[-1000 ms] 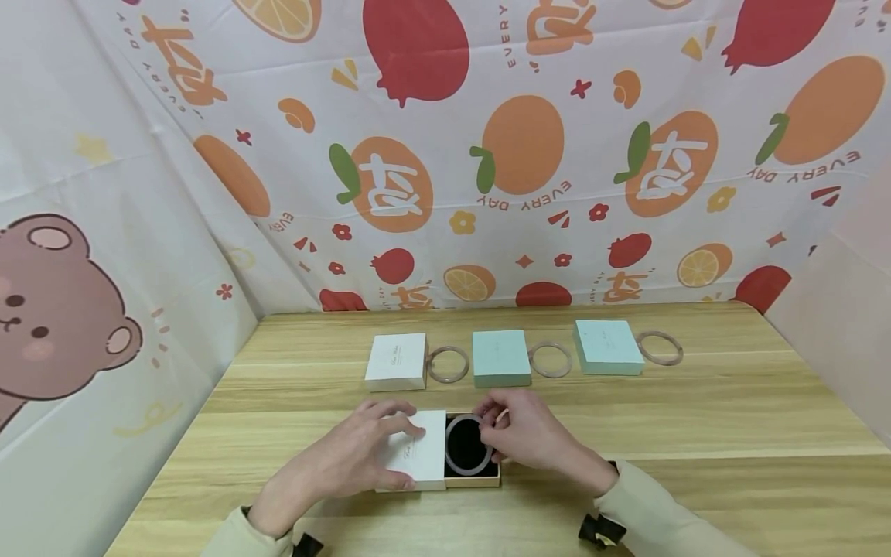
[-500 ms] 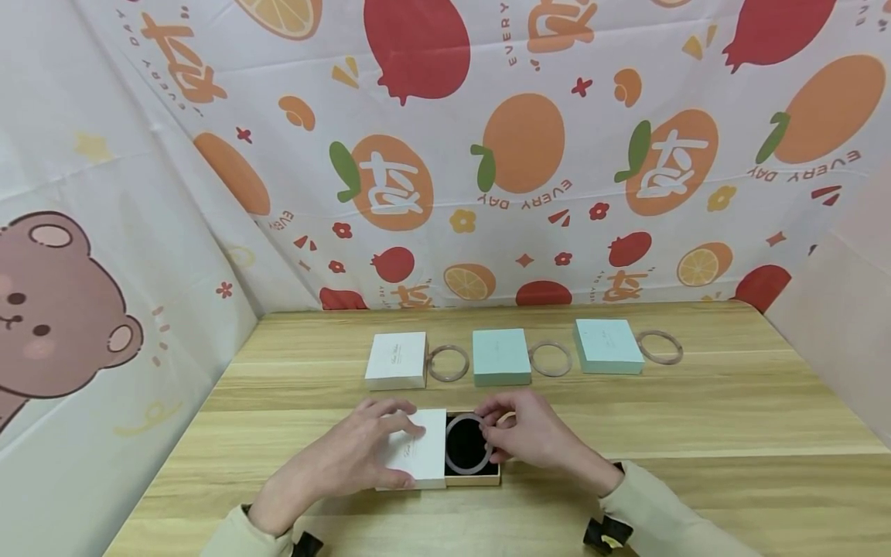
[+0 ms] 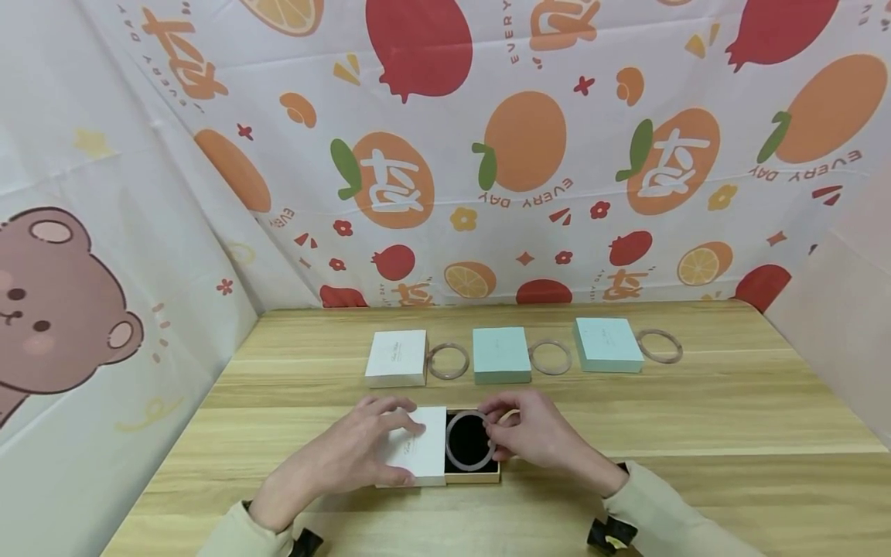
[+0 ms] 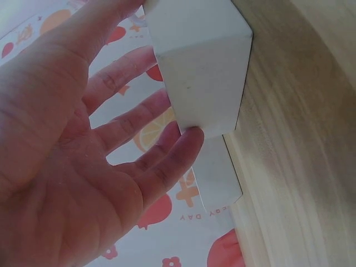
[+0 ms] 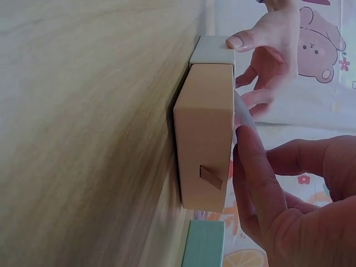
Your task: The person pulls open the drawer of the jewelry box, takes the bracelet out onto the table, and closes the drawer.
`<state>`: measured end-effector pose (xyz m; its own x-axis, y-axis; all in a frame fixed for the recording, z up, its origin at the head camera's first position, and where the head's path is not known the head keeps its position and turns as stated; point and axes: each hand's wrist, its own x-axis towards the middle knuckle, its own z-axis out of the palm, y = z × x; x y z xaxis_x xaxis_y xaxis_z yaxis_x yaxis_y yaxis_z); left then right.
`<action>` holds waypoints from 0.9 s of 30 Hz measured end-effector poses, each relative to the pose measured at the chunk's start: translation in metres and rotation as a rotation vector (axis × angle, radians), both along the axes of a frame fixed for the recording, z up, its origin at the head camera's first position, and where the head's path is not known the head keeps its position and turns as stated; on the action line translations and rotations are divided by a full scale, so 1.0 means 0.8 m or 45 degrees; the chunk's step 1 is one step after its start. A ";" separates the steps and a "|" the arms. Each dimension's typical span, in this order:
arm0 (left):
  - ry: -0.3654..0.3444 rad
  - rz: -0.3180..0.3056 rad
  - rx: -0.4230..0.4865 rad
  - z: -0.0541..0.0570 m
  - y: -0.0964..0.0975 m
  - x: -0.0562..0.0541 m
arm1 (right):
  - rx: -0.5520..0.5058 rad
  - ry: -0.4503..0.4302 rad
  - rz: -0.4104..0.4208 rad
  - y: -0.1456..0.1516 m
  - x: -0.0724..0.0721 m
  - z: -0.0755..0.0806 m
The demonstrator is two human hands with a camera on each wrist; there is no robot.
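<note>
A white drawer-style box [image 3: 426, 447] lies on the table in the head view, its tan inner tray [image 3: 473, 478] slid out to the right and lined with black. My left hand [image 3: 355, 450] holds the white sleeve, thumb at the near edge and fingers over the top and far side. Over the black lining is a pale translucent bangle [image 3: 452, 461]. Its right side is pinched between the thumb and fingers of my right hand [image 3: 532, 433]. In the right wrist view the bangle [image 5: 245, 111] leans up from the tray; a small ribbon tab [image 5: 211, 177] sticks out of the tray's end.
Behind stand a white box [image 3: 397, 357], a mint box [image 3: 501, 354] and another mint box [image 3: 608, 344], each with a bangle at its right: one bangle [image 3: 430, 363], a second [image 3: 570, 360] and a third [image 3: 680, 352]. A fruit-print cloth [image 3: 445, 155] hangs behind the wooden table [image 3: 696, 433].
My right hand has shifted slightly to the right, and the pinched bangle has moved a little with it. My left hand stays on the white box.
</note>
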<state>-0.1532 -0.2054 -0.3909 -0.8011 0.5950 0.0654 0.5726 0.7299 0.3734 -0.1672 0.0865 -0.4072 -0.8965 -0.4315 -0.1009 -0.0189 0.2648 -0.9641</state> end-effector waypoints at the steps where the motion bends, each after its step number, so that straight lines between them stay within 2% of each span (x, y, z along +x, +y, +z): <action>1: 0.001 -0.002 0.000 0.000 0.000 0.000 | -0.004 -0.005 -0.003 0.001 0.000 0.000; 16: -0.023 0.002 0.000 -0.001 0.000 -0.001 | -0.042 -0.092 -0.100 0.026 0.001 -0.002; 22: -0.048 0.010 0.002 -0.001 0.001 -0.001 | -0.020 -0.124 -0.153 0.040 0.000 -0.002; 27: -0.035 0.010 0.003 -0.001 0.001 -0.001 | -0.013 -0.143 -0.191 0.052 -0.002 -0.002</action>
<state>-0.1540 -0.2047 -0.3915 -0.8072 0.5885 0.0451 0.5564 0.7333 0.3907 -0.1689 0.1282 -0.4089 -0.9340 -0.2957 -0.2005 0.1281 0.2464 -0.9606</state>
